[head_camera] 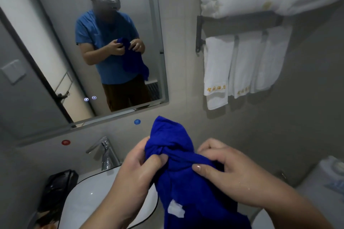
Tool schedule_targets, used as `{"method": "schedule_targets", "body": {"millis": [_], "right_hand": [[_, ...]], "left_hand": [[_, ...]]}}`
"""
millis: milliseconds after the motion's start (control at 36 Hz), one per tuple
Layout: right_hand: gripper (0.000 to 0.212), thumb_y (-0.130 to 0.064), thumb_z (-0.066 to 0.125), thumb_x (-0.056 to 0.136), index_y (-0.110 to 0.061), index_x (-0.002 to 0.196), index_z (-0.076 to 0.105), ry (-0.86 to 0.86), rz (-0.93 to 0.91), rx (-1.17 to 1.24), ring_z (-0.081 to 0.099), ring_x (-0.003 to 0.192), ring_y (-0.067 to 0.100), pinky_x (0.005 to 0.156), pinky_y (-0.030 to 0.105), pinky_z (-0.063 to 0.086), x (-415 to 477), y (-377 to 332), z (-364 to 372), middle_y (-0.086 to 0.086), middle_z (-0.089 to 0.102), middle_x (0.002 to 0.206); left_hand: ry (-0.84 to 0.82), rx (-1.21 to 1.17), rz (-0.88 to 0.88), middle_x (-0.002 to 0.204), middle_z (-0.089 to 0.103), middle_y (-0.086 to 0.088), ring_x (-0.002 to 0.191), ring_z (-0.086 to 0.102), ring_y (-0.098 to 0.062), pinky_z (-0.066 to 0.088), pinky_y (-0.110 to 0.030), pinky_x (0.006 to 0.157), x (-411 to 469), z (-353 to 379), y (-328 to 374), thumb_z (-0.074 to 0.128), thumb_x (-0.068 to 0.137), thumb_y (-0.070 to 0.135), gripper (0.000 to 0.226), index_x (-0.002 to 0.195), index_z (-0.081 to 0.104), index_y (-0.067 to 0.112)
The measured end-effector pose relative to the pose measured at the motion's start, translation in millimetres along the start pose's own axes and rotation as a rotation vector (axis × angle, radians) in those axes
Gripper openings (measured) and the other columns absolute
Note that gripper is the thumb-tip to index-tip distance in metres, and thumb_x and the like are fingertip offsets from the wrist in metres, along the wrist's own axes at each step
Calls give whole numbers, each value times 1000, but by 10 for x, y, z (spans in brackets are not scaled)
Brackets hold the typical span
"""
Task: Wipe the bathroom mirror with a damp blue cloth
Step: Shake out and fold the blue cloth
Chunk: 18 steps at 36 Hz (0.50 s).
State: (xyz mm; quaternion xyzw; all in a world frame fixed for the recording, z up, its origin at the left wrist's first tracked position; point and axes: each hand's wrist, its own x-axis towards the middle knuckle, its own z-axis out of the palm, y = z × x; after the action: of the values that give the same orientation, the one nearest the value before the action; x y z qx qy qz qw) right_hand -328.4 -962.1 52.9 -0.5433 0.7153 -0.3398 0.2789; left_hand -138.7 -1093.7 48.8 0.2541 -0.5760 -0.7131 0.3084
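A bright blue cloth (178, 176) with a white label hangs bunched between both hands, in front of me above the sink. My left hand (137, 167) pinches its upper left folds. My right hand (225, 165) grips the cloth from the right; drops of water show on that wrist. The bathroom mirror (55, 46) fills the upper left of the wall, tilted in the view, well above and left of the cloth. It reflects a person in a blue shirt holding the same cloth.
A white basin (89, 191) with a chrome tap (107, 152) lies below the mirror. A black bag (57, 189) sits to its left. A wall rack (240, 22) at the upper right carries white towels (217, 69). A toilet tank (327, 182) stands at the right edge.
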Motion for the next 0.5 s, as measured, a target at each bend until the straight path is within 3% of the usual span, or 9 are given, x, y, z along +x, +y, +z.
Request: {"method": "schedule_targets", "body": {"millis": [56,139,222,278,333,417,500], "right_hand": [[20,-48,63,101,-35,101,79,42,-35,7,65,112,2,102,36,53,27,-33,73,-16,65,117],[17,-35,64,103,-29,107,79,45,-28,130,74,102,9,99,47,57,55,-91,136,-7,78,106],[14,-16,68,103,-22,108,80,33,-54,322,77,103,24,98,52,59,66,-107,173,4,81,105],[17,-11,72,99,-22,109,80,9,-78,465,77,106,28,93,45,61,52,-114,186,8,81,108],[18,-16,76,95,-22,111,81,-23,-103,547,77,107,26,88,34,59,52,-143,211,8,81,110],[15,-22,73,94,-24,104,84,39,-158,545,75,98,16,81,21,54,67,-202,218,-2,78,100],[18,-26,66,95,-28,99,84,120,-183,495,72,93,14,79,18,52,70,-229,191,-1,74,95]], "left_hand": [[73,-3,3,100,73,-23,98,71,-35,52,-50,94,0,-54,5,63,77,15,22,95,77,14],[84,-70,-19,108,67,-35,100,65,-37,45,-49,95,-4,-139,34,54,79,12,30,102,72,5],[103,-133,-46,108,72,-25,101,65,-35,47,-47,95,-6,-251,30,49,87,4,38,112,77,11],[109,-162,-83,102,75,-19,94,71,-28,58,-42,87,-32,-277,47,40,96,-4,49,117,79,17],[118,-212,-123,99,75,-19,90,74,-30,64,-42,81,-56,-293,59,39,100,-5,44,120,76,8],[169,-263,-158,122,72,-32,116,71,-46,54,-64,107,-72,-324,50,48,105,8,31,125,67,-4],[225,-340,-147,128,74,-25,119,72,-40,50,-68,108,-79,-358,57,48,109,24,36,127,69,1]]}}
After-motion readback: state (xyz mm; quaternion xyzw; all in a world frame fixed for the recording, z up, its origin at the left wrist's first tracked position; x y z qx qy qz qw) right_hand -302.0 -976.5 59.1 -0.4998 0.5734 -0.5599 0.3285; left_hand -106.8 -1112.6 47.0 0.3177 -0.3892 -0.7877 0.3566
